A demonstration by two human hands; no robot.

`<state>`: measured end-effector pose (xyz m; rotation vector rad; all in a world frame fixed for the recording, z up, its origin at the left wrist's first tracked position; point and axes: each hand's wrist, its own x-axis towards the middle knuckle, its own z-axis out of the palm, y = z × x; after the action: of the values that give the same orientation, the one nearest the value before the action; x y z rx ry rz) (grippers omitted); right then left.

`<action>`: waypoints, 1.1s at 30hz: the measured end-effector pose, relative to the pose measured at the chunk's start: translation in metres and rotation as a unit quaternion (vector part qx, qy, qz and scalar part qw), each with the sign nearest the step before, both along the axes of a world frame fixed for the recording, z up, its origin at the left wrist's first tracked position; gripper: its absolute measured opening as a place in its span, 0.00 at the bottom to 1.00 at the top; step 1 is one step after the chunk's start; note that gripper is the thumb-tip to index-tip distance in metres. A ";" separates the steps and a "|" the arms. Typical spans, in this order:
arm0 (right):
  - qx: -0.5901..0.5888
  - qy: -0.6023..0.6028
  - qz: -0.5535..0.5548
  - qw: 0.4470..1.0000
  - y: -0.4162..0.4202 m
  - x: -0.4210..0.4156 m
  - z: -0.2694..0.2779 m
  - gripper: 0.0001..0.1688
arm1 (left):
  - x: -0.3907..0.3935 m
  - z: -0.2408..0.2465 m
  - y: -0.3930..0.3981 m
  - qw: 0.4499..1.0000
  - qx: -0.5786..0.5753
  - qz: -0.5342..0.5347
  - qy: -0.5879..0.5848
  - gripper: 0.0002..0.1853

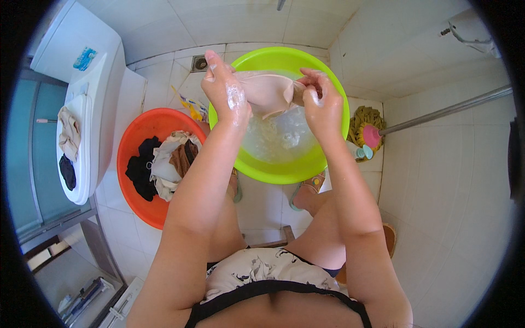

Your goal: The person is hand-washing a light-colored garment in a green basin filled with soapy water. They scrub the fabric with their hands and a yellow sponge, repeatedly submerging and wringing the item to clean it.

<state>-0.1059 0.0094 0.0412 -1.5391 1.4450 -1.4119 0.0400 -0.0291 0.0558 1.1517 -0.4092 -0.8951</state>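
A wet, pale pink cloth garment [268, 91] is stretched between my two hands above soapy water [279, 137]. My left hand [226, 90], with suds on its back and wrist, grips one end; part of the cloth is hidden behind it. At the other end, the fingers of my right hand [324, 100] pinch a darker, beige edge. Foam sits near that thumb. Both hands are over a lime green basin [279, 174] on the tiled floor between my feet.
To the left stands an orange basin [141, 217] with black, white and brown clothes. Small garments [69, 133] lie on the closed toilet lid [85, 164]. A mop [371, 133] leans at the right, a pump bottle [361, 152] beside it. Near the wall is a floor drain [199, 63].
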 end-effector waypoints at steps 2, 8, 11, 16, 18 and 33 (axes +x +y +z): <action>0.018 0.004 0.032 0.999 0.001 0.000 0.005 0.15 | 0.001 -0.001 0.000 1.000 0.003 0.001 -0.005 0.25; 0.094 0.171 0.043 0.980 0.006 0.006 0.011 0.19 | -0.008 -0.002 0.004 0.998 -0.006 -0.034 -0.045 0.27; 0.038 0.214 -0.002 0.976 0.007 0.009 0.000 0.18 | -0.013 -0.003 0.008 0.994 -0.014 -0.057 -0.093 0.27; 0.078 0.150 0.054 0.984 0.000 0.002 -0.002 0.17 | -0.009 -0.008 0.005 0.996 -0.006 -0.057 -0.063 0.27; 0.102 0.083 0.127 0.983 -0.001 -0.008 0.003 0.16 | -0.005 -0.006 0.002 0.997 0.018 -0.062 -0.043 0.27; 0.231 -0.167 0.173 0.943 -0.008 -0.046 0.026 0.16 | 0.017 -0.011 0.013 0.825 -0.084 -0.474 -0.296 0.11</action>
<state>-0.1516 0.0011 0.0675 -1.1209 1.1267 -0.9761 0.0566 -0.0158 0.0453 1.0187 -1.6468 -1.2913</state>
